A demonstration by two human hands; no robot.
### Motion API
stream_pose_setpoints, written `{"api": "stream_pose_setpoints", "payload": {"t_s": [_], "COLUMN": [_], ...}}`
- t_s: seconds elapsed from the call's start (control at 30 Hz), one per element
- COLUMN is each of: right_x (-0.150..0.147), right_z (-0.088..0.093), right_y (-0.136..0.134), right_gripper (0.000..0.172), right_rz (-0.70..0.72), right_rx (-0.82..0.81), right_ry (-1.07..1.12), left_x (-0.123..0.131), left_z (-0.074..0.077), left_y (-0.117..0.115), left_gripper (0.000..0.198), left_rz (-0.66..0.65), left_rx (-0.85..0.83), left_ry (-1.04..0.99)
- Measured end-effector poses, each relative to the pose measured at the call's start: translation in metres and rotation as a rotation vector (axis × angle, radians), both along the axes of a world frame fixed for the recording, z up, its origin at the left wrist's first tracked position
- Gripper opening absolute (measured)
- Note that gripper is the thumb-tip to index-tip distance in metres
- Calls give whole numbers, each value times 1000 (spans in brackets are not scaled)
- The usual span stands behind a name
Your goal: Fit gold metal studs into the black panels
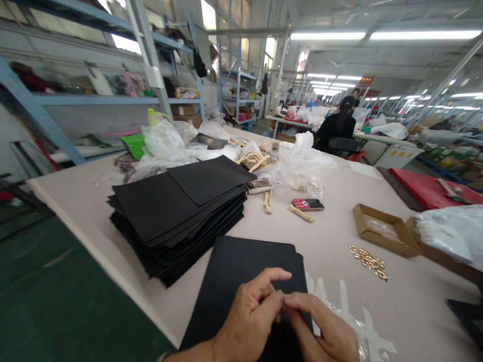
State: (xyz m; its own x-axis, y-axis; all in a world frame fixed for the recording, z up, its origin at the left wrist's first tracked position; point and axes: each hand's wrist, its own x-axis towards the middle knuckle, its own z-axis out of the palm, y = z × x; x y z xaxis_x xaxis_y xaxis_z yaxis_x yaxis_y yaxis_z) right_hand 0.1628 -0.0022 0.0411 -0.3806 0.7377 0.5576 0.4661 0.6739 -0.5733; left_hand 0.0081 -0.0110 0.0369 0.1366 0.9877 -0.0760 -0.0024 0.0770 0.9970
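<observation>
My left hand (251, 314) and my right hand (320, 324) meet fingertip to fingertip over black sheets (249, 261) lying at the table's near edge. Thumb and fingers of the left are pinched, with its index finger stretched out above. The right hand's thumb and index finger press together against the left's tips. Whatever sits between them, if anything, is too small or hidden to name. Beside the right hand lie pale strips (372, 332) on clear plastic. To the left rises a tall stack of black sheets (181, 201).
Gold rings (368, 261) lie in a loose pile near a cardboard box (387, 229). A red phone (307, 204) rests by a gold-coloured strip (301, 213). Plastic bags (302, 156) and beige cords (252, 160) crowd the far side. A person (339, 123) sits beyond the table.
</observation>
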Motion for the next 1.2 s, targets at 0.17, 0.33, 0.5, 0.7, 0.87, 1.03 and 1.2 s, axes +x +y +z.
{"api": "stream_pose_setpoints", "payload": {"t_s": [0.17,0.33,0.5,0.7,0.87,1.03,1.2], "right_x": [1,2,1,2,5,10,14], "right_z": [-1,-6,-11,-14,-18,-21,-22], "right_y": [1,2,2,-1,-3,-2,0], "right_gripper": [20,24,27,20,24,25,29], "right_rz": [4,10,7,-40,-85,-35,14], "right_rx": [60,16,-10,-356,-464,-410,-317], "right_ry": [-26,-17,-11,151,225,168,99], "left_x": [4,0,-7,-8,-8,-7,-7], "left_z": [-5,-1,5,12,8,3,0], "left_y": [3,6,6,8,8,8,8], "left_gripper": [29,31,34,36,38,38,40], "left_rz": [18,-47,-129,-229,-216,-217,-240], "left_rx": [-16,1,28,-20,-77,-73,-67], "left_ry": [-20,75,173,123,116,104,130]}}
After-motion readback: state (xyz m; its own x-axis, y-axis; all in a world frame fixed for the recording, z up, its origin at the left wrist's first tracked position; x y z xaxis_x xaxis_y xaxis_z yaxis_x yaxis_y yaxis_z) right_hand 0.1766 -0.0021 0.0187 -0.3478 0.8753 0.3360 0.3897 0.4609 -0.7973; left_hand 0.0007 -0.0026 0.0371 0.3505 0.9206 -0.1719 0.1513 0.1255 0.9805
